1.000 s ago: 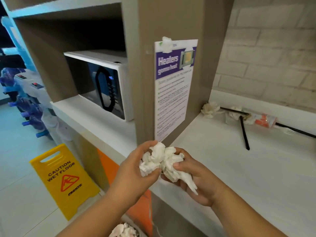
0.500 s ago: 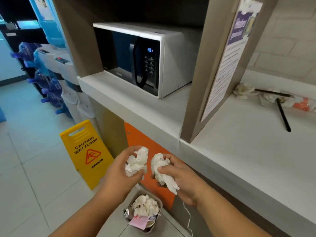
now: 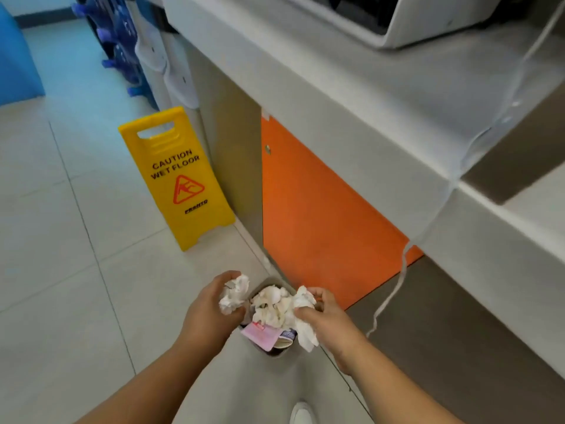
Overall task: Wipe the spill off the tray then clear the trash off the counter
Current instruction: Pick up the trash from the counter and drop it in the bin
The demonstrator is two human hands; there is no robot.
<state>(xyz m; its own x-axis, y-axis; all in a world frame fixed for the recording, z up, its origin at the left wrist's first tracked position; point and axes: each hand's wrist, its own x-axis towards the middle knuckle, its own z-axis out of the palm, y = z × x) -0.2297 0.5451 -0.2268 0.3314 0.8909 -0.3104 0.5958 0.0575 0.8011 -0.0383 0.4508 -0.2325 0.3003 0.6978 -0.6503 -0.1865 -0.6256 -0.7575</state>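
- Both hands have dropped from beside the desk edge to right above the bin (image 3: pixel 269 351); view now tilted down, so the forks and wrappers on the desk are out of frame.
- Left hand (image 3: pixel 211 313): fingers curled tight around a crumpled tissue wad (image 3: pixel 234 293), held just left of the bin opening.
- Right hand (image 3: pixel 327 319): thumb and fingers pinching a second tissue wad (image 3: pixel 305 319); its tail hangs down over the bin's right rim.
- Bin on the floor at the foot of the orange cabinet door (image 3: pixel 315 215), already full of white tissues, with a pink paper (image 3: pixel 261 335) near the front.
- Desk (image 3: pixel 351 96) runs upper right, microwave (image 3: pixel 406 22) corner on it, white cable (image 3: pixel 400 280) dangling off the edge.
- Yellow wet floor sign (image 3: pixel 175 175) stands on the tiles left of the cabinet.
- Tray not in view.
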